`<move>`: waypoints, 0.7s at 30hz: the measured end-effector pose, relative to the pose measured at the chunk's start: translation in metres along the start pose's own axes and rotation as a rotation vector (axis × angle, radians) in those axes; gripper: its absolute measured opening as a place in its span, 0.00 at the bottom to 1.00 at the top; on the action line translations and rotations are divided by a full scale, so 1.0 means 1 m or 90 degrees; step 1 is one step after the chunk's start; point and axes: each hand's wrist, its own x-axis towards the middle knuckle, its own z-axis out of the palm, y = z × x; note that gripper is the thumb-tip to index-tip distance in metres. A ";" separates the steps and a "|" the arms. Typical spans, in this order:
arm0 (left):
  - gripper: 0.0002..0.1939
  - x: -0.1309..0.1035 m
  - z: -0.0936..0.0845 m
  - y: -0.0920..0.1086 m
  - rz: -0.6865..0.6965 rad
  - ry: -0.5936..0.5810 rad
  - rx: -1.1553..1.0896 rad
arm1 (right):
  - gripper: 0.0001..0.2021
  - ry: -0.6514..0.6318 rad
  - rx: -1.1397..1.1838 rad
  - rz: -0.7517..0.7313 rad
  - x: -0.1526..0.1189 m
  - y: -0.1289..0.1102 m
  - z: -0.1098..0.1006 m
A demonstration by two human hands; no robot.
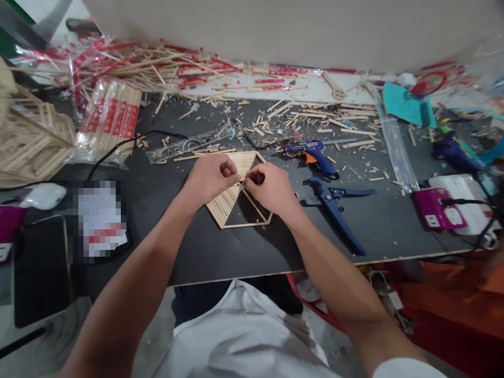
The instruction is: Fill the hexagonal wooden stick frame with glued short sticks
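On the dark table in front of me lies a flat hexagonal frame of thin wooden sticks (221, 210). Its left and upper sections are filled with sticks side by side; the lower-right sections show bare tabletop. My left hand (212, 178) is over the upper-left part, thumb and forefinger closed close to the frame's centre. Opposite it, my right hand (271, 188) is also pinched near the centre, covering part of the right side. Whatever is between either hand's fingertips is too small and hidden to name. A blue glue gun (317, 156) and a blue-handled cutter (334, 212) lie to the right.
Wrapped stick bundles (110, 118), a wooden stick structure (37, 131) and a phone (41, 270) are on the left. Behind are a clear ruler (189, 142), scattered stick offcuts (291, 115) and loose wrappers. A purple power adapter (433, 209) sits at right; a black cable crosses the left side.
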 end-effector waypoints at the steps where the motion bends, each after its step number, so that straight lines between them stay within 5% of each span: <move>1: 0.05 0.000 0.000 0.000 0.001 0.000 -0.002 | 0.04 -0.003 0.006 0.007 0.000 -0.001 -0.001; 21: 0.06 0.002 0.000 0.003 -0.021 -0.020 -0.054 | 0.04 -0.051 0.072 0.109 0.004 -0.008 -0.011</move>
